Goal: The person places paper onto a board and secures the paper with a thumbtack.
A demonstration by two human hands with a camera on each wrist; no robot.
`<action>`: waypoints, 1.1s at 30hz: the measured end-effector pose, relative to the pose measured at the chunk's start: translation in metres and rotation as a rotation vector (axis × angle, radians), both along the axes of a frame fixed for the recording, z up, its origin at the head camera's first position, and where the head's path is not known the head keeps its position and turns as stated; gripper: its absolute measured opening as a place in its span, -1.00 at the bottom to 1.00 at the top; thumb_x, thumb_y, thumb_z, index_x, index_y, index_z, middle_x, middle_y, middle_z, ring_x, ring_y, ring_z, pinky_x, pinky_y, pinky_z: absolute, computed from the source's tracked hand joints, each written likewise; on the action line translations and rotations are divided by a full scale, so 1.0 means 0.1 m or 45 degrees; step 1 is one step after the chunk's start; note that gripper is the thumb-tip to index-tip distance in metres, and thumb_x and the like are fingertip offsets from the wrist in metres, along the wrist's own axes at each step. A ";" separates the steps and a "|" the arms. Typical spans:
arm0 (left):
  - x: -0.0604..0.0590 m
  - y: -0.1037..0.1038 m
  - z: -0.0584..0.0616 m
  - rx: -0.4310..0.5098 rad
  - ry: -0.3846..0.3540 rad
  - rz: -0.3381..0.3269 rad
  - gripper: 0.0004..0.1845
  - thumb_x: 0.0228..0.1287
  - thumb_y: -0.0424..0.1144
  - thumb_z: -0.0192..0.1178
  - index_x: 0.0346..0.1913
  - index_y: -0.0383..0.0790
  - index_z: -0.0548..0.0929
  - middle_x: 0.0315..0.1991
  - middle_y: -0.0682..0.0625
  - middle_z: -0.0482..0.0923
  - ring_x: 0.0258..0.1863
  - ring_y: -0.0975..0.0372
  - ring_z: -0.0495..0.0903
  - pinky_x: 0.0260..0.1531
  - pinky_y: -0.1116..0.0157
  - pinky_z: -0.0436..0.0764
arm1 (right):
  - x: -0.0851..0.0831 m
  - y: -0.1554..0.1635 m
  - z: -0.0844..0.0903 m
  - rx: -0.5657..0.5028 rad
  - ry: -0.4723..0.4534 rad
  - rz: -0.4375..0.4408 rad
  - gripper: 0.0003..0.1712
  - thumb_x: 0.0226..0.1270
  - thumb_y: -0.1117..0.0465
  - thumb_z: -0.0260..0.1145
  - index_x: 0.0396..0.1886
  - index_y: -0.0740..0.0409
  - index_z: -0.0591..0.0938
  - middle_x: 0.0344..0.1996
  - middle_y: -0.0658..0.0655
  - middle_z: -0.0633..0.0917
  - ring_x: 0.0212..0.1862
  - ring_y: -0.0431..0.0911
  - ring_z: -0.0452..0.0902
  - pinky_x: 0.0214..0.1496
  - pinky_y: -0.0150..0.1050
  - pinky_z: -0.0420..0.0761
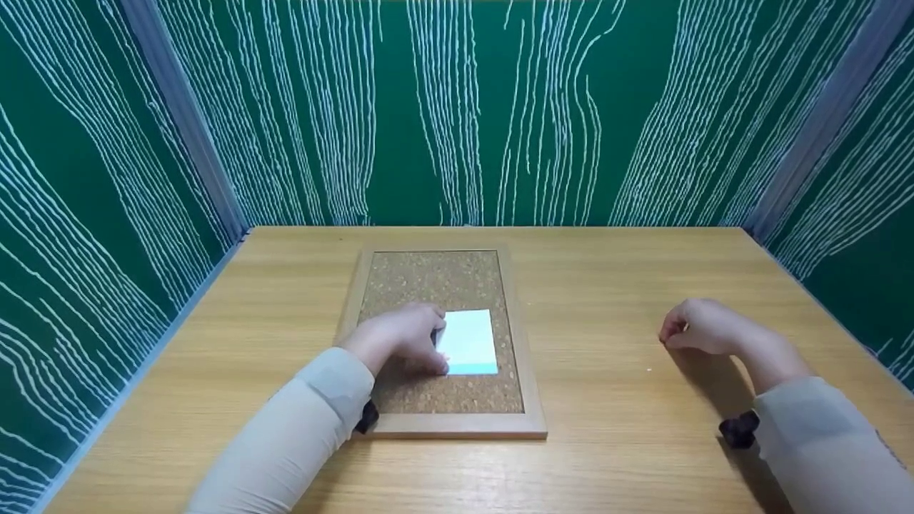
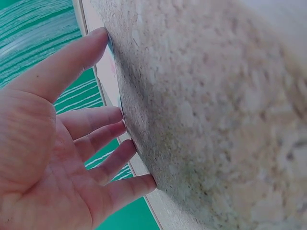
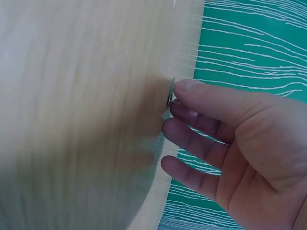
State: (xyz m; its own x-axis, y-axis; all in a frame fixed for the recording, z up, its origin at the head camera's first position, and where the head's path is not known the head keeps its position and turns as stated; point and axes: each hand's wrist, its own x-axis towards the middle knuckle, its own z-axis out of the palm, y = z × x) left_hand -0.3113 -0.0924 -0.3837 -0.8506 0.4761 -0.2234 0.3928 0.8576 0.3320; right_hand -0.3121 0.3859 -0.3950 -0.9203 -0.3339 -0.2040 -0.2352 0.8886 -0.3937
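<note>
— Now, where does the card sit against the hands?

— I see the white card (image 1: 469, 341), a flat rectangle with a pale blue strip along its near edge, lying on the cork board (image 1: 457, 280). The left hand (image 1: 400, 335) rests at the card's left edge, fingers (image 2: 98, 139) nearly straight, tips pressing the grainy cork.

— And the other hand?

— The right hand (image 1: 703, 327) hovers over the bare worktop (image 1: 607, 285), well apart from the board. Its thumb and forefinger pinch a small metallic pin (image 3: 171, 94); what it is exactly, I cannot tell.

— Materials?

— Speckled brown cork in a light wooden frame; smooth, pale wood-grain worktop.
</note>
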 end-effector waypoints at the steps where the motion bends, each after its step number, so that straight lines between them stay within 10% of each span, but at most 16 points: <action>1: 0.00 0.00 0.00 0.002 -0.003 0.005 -0.50 0.07 0.07 0.55 -0.01 -0.14 0.71 0.44 -0.04 0.37 0.37 -0.01 0.36 0.31 0.01 0.39 | 0.00 0.01 0.00 0.001 0.005 -0.004 -0.90 0.29 0.38 0.43 -0.24 0.14 0.75 -0.35 0.01 0.67 -0.27 -0.04 0.52 -0.20 -0.14 0.58; 12: -0.03 -0.01 -0.02 -0.018 0.039 -0.071 -0.60 0.06 0.05 0.55 -0.39 -0.15 0.59 0.39 -0.08 0.42 0.33 -0.05 0.40 0.23 0.01 0.45 | -0.02 0.07 -0.03 0.044 0.054 0.059 -0.92 0.20 0.42 0.46 -0.31 0.22 0.75 -0.42 -0.03 0.66 -0.33 -0.09 0.50 -0.23 -0.15 0.56; 33: 0.01 -0.01 -0.01 0.037 -0.028 0.016 -0.66 0.08 0.06 0.55 -0.27 -0.04 0.67 0.40 -0.01 0.40 0.19 0.05 0.47 0.17 0.04 0.50 | 0.01 0.04 0.01 -0.009 0.080 -0.015 -0.95 0.35 0.30 0.42 -0.32 0.19 0.75 -0.43 0.01 0.68 -0.36 -0.07 0.54 -0.28 -0.15 0.60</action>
